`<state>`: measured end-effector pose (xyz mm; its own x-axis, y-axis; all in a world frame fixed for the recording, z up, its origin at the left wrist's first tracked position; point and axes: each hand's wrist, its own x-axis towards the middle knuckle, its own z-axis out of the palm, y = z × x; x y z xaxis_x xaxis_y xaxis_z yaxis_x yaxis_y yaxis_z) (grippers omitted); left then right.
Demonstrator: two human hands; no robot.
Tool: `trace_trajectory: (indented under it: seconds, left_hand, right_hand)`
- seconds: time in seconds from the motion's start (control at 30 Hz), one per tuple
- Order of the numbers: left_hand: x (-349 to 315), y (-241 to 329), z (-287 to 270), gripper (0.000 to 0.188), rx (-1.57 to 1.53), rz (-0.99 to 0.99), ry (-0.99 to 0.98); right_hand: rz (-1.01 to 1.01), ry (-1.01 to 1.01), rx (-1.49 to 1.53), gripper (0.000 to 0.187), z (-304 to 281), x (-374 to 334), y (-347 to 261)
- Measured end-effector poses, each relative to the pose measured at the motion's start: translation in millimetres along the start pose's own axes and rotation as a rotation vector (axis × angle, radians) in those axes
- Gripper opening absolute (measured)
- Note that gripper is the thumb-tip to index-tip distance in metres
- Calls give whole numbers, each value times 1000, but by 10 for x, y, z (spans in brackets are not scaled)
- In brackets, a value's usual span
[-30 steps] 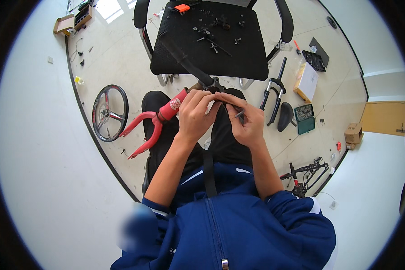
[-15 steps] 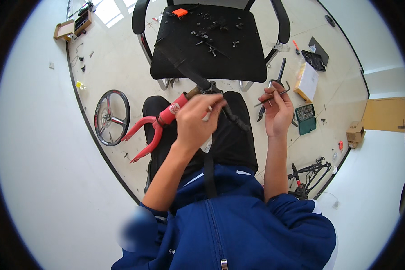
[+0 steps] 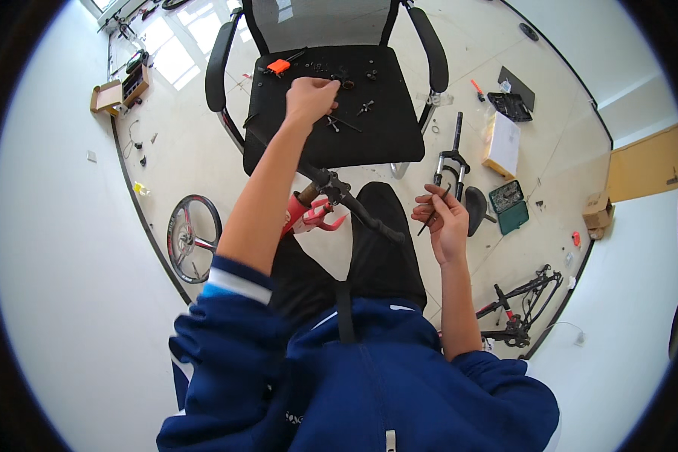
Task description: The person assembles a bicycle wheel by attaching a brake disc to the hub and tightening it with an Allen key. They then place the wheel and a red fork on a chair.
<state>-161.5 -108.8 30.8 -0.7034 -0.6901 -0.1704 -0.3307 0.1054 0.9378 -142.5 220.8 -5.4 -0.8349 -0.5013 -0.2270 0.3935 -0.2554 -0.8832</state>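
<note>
My left hand [image 3: 311,100] reaches out over the black chair seat [image 3: 384,143], its fingertips pinched together among small dark parts. Whatever they hold, if anything, is too small to make out. Near the fingers lie a bolt-like metal piece [image 3: 333,124] and another small fitting [image 3: 365,108]. My right hand [image 3: 450,237] is raised beside my right knee, thumb and fingers closed on a dark hex key [image 3: 430,221]. Between my legs stands a red bicycle fork [image 3: 297,215], with a black stem and handlebar [image 3: 365,215] at its top; my left forearm hides part of it.
An orange item [image 3: 279,67] lies on the seat. On the floor are a wheel [image 3: 175,239] at left, and at right a black suspension fork [image 3: 453,160], a saddle [image 3: 475,209], a green case of small parts [image 3: 514,217], a white-topped box [image 3: 502,143] and a black bicycle frame [image 3: 516,320].
My left hand has moved from the stem forward to the parts on the seat. The red fork has swung round and tilted. My right hand keeps the hex key, now turned and slightly lower.
</note>
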Motion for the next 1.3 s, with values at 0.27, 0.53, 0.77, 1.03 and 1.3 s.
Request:
trace_trajectory:
  seconds: [0.27, 0.53, 0.77, 1.03, 1.3]
  left_hand:
    - [-1658, -186, -518, 22, -189, 257, 63]
    - [-2268, -1026, -245, 17, -200, 255, 177]
    - [-2160, -841, -242, 23, 56, 439, 227]
    - [-2013, -854, -191, 21, 82, 560, 265]
    - [-1874, -875, -249, 32, 225, 901, 192]
  right_hand:
    - [-59, -62, -103, 34, 119, 166, 254]
    - [-208, -236, -398, 36, 720, 39, 220]
    - [-470, -220, -462, 21, 975, -38, 334]
    - [-642, -315, -681, 12, 1037, 11, 396]
    - [-906, -695, -1135, 20, 1179, 44, -2]
